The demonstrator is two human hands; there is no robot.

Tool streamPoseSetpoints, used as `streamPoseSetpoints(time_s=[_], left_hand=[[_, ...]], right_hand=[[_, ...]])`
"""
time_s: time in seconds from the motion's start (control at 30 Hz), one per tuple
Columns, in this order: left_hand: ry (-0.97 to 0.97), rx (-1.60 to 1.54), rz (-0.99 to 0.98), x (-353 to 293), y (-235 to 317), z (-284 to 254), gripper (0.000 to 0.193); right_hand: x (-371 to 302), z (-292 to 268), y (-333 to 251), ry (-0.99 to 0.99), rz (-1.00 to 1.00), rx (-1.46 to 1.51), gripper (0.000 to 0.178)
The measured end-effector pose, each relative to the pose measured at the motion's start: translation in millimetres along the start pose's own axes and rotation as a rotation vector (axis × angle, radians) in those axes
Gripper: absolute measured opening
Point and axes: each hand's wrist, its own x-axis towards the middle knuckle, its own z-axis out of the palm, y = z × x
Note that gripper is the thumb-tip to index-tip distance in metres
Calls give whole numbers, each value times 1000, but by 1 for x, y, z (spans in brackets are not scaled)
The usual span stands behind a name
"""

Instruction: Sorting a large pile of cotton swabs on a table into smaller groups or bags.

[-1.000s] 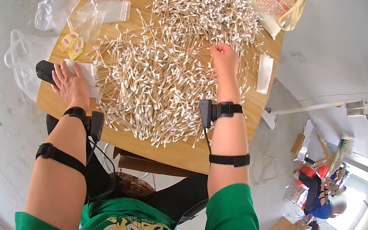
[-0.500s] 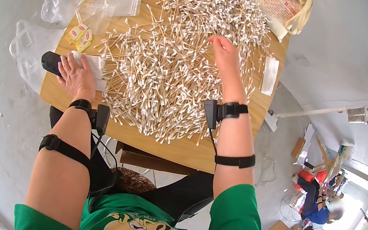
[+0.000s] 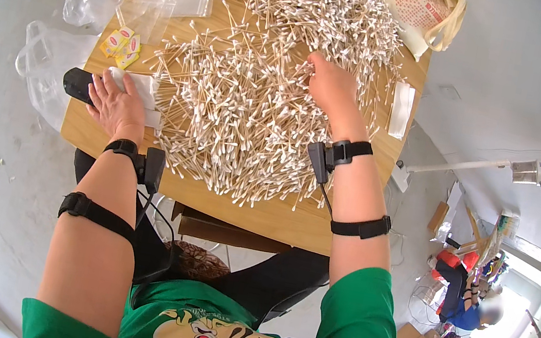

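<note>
In the head view, the person's left hand (image 3: 119, 106) lies flat, fingers spread, beside a black object (image 3: 77, 84) at the table's (image 3: 241, 213) left. Cotton swabs (image 3: 245, 107) cover the middle and far side; the right hand (image 3: 332, 86) curls over them, its grip impossible to tell.

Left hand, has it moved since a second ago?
No, not noticeably: the whole view has shifted, but judged against the yellow packets, the left hand stays in the same place, on their near side.
</note>
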Motion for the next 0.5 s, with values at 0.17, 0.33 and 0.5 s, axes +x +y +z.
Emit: streamPoseSetpoints(time_s=[0.17, 0.33, 0.5], left_hand=[[19, -8, 11, 0, -1, 0, 57], [-7, -21, 6, -3, 2, 0, 57], [1, -32, 5, -1, -2, 2, 57]], right_hand=[[-42, -14, -3, -23, 138, 127, 20], [-87, -15, -23, -99, 260, 182, 30], [-112, -20, -49, -177, 109, 427, 30]])
